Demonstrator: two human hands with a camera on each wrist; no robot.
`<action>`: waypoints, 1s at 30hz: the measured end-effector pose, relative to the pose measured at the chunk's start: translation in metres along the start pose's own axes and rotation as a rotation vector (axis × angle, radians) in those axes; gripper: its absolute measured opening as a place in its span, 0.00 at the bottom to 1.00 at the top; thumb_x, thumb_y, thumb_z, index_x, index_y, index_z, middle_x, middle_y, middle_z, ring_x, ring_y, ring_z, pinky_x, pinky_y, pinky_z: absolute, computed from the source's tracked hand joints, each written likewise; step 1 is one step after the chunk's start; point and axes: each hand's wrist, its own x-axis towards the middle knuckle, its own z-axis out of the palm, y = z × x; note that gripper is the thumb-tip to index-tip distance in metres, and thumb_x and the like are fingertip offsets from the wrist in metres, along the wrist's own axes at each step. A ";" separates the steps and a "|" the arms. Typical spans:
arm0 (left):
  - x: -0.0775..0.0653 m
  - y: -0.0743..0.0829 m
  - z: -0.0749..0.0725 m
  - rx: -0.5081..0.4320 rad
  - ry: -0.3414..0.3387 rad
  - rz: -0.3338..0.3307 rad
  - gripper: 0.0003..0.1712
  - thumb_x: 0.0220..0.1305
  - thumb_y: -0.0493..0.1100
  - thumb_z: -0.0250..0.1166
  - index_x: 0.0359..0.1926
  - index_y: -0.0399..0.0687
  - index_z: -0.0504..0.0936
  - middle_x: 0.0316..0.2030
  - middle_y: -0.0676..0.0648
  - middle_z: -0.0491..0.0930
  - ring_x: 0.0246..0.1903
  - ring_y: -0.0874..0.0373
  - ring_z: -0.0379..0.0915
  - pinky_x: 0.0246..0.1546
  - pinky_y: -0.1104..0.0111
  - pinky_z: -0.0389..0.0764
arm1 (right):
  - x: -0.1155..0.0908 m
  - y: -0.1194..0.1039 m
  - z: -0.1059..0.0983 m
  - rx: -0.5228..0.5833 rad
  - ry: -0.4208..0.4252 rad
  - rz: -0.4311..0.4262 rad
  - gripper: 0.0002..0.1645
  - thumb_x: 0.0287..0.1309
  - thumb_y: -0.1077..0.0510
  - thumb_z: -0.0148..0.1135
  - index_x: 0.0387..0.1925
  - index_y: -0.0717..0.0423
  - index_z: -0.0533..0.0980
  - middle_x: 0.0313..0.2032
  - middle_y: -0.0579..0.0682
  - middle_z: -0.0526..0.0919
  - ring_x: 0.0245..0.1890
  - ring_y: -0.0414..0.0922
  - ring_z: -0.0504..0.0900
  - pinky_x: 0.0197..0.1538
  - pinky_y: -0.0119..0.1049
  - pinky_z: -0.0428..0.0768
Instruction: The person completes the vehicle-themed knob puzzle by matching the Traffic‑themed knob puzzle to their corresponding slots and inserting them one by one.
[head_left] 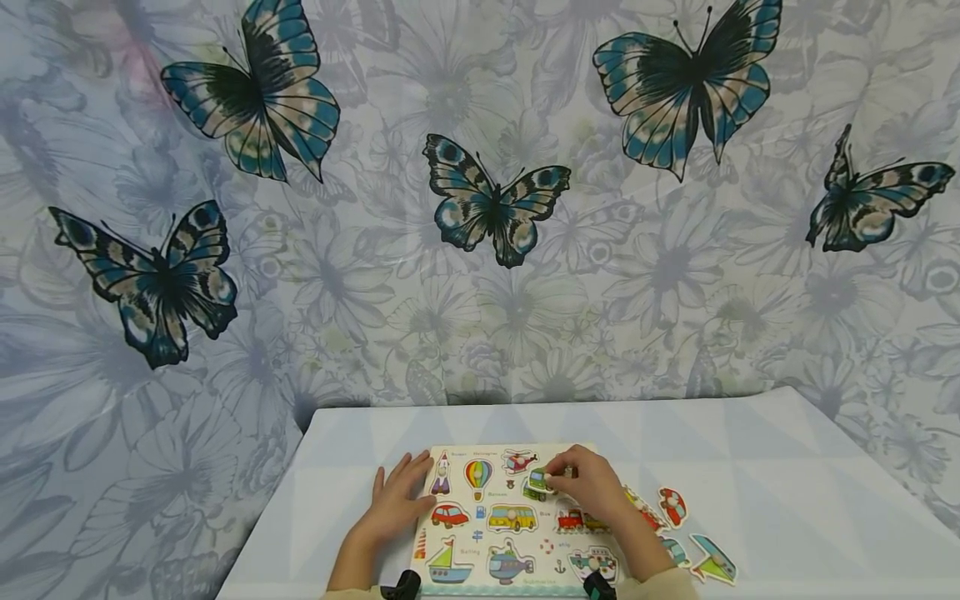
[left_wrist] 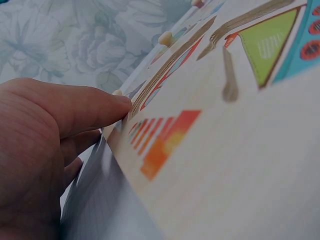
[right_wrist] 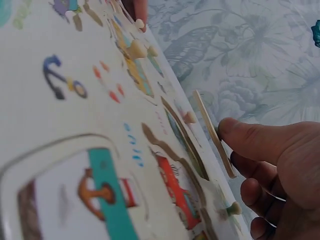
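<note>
A pale wooden puzzle board (head_left: 551, 575) with printed vehicles lies on the table. Above its upper right part, my right hand (head_left: 592, 487) pinches a green truck puzzle piece (head_left: 537, 481). From the right wrist the held piece (right_wrist: 214, 132) appears edge-on, raised off the board between thumb and fingers. My left hand (head_left: 397, 500) rests along the board's left edge, fingers extended; its thumb (left_wrist: 100, 105) touches the rim near an orange striped print (left_wrist: 170, 145). Seated pieces include a yellow bus (head_left: 512, 518) with a knob. The train spot (right_wrist: 175, 190) is a bare recess.
Several loose puzzle pieces lie right of the board, partly behind my right forearm: a red and white one (head_left: 672, 507) and a green and blue sailboat-like one (head_left: 712, 558) among them. A white table (head_left: 300, 483) stands against a butterfly-print backdrop (head_left: 375, 333).
</note>
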 end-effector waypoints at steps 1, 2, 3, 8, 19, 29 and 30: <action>0.000 0.000 0.000 0.001 0.000 0.001 0.37 0.58 0.41 0.69 0.69 0.43 0.71 0.75 0.42 0.62 0.77 0.35 0.44 0.71 0.33 0.23 | 0.000 0.000 0.001 0.003 -0.001 0.004 0.03 0.58 0.53 0.70 0.34 0.45 0.85 0.34 0.42 0.80 0.24 0.38 0.68 0.26 0.31 0.70; 0.000 0.001 0.000 -0.001 -0.001 0.000 0.37 0.58 0.41 0.69 0.70 0.43 0.71 0.75 0.42 0.62 0.77 0.35 0.43 0.71 0.33 0.23 | 0.000 0.001 0.002 0.002 -0.002 0.006 0.02 0.58 0.53 0.70 0.34 0.45 0.85 0.34 0.42 0.80 0.24 0.38 0.68 0.26 0.31 0.70; 0.001 0.000 0.001 -0.001 0.000 0.002 0.37 0.58 0.41 0.69 0.70 0.43 0.71 0.75 0.42 0.62 0.77 0.34 0.44 0.71 0.33 0.23 | 0.000 0.001 0.003 0.002 -0.005 0.008 0.02 0.58 0.53 0.70 0.34 0.45 0.85 0.34 0.42 0.80 0.25 0.38 0.69 0.26 0.31 0.70; 0.001 0.000 0.002 -0.011 0.003 -0.001 0.37 0.58 0.40 0.69 0.69 0.42 0.71 0.75 0.42 0.62 0.77 0.35 0.43 0.71 0.33 0.23 | 0.001 0.004 0.009 -0.008 -0.023 0.007 0.02 0.59 0.53 0.70 0.35 0.44 0.85 0.35 0.42 0.80 0.27 0.38 0.70 0.29 0.32 0.71; 0.002 -0.002 0.002 0.002 0.009 -0.004 0.37 0.58 0.40 0.69 0.69 0.42 0.71 0.75 0.42 0.63 0.77 0.35 0.43 0.70 0.33 0.23 | 0.003 0.010 0.017 -0.072 -0.002 -0.023 0.03 0.57 0.51 0.71 0.34 0.42 0.85 0.34 0.40 0.79 0.26 0.36 0.71 0.31 0.31 0.71; 0.002 -0.002 0.001 0.003 0.004 -0.005 0.37 0.58 0.40 0.69 0.69 0.43 0.71 0.75 0.42 0.62 0.77 0.35 0.43 0.70 0.33 0.23 | 0.001 0.008 0.018 -0.165 0.014 -0.065 0.02 0.55 0.51 0.72 0.32 0.40 0.85 0.32 0.36 0.81 0.28 0.34 0.74 0.35 0.34 0.75; 0.002 -0.002 0.001 0.002 0.003 -0.005 0.37 0.58 0.40 0.70 0.69 0.43 0.71 0.75 0.43 0.63 0.77 0.35 0.43 0.71 0.33 0.23 | 0.001 0.008 0.017 -0.174 0.013 -0.071 0.02 0.55 0.50 0.72 0.32 0.40 0.85 0.32 0.36 0.82 0.28 0.34 0.75 0.35 0.35 0.75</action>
